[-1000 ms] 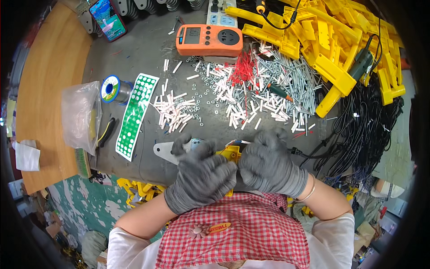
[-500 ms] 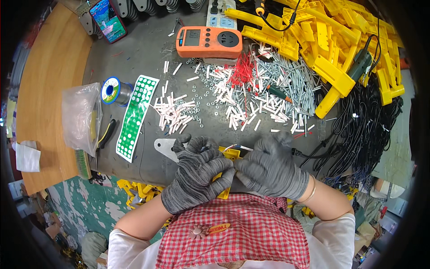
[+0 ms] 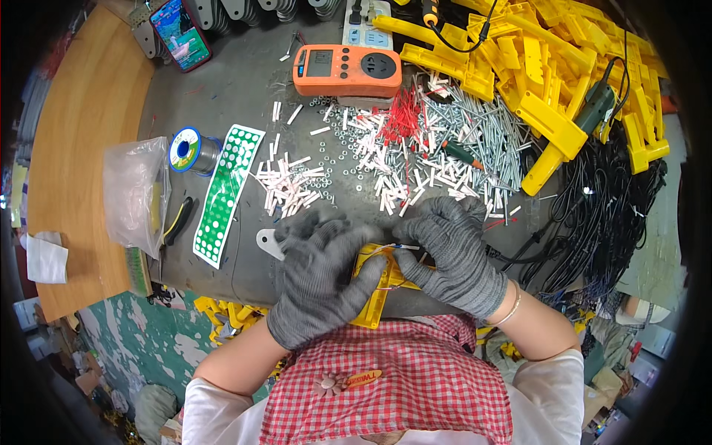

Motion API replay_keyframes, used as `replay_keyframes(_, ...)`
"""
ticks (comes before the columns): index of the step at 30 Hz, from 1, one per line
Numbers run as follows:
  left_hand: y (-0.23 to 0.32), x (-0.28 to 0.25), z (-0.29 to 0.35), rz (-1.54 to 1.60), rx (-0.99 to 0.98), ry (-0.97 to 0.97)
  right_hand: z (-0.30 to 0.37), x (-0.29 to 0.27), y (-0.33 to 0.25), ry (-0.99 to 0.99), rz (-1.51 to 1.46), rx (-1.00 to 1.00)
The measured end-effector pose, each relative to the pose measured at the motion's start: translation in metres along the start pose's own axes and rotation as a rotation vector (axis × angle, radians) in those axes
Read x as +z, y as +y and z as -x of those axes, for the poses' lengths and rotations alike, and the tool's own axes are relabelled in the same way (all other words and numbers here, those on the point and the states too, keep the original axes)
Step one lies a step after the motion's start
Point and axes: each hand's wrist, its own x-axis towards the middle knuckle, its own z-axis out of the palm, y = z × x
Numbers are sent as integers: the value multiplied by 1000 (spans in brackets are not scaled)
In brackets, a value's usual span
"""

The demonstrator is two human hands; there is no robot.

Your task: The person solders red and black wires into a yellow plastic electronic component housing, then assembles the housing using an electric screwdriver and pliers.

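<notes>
Both my hands wear grey knit gloves. Between them, at the table's front edge, lies a yellow plastic housing (image 3: 371,308) with thin wires (image 3: 387,247) running over it. My left hand (image 3: 319,271) is over the housing's left side, thumb stretched across it and apart from the index finger; its other fingers are blurred. On the right, my right hand (image 3: 456,259) has its thumb and fingertips closed round a thin wire with a blue section. A grey metal plate with holes (image 3: 268,242) sticks out from beneath my left hand, which hides the rest of it.
White sleeves (image 3: 289,191), nuts and screws (image 3: 508,141) lie beyond my hands. An orange meter (image 3: 347,70) stands behind them. Yellow housings (image 3: 549,59) and black cables (image 3: 601,215) are heaped right. Left are a solder spool (image 3: 185,150), green sticker sheet (image 3: 226,196) and pliers (image 3: 178,220).
My hands have moved apart, uncovering more of the yellow housing and its wires. The left thumb and index finger have spread. My left hand now covers more of the metal plate.
</notes>
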Motion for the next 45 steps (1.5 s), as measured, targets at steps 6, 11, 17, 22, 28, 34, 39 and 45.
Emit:
replay_keyframes(6,-17,16,-12,133,98,-28,3,9,1,175,313,-217)
replay_keyframes(11,-14,20,-2,-354,423,175,-8,4,-1,165,468,-312)
replay_keyframes(17,-21,11,-9,-13,202,-89,-12,7,0,242,313,-287)
replay_keyframes(22,-24,5,-13,343,-55,-312,-12,-9,-1,92,323,-282)
replay_keyframes(28,-22,-18,-1,224,59,-161,-134,-44,45,130,403,484)
replay_keyframes(34,-25,-71,44,104,-144,101,-247,-74,135,490,585,343)
replay_keyframes(39,-66,-90,109,-140,-219,219,-219,-81,145,563,612,-103)
replay_keyframes(45,-70,-94,130,-461,83,-148,-120,-95,44,554,-159,-150)
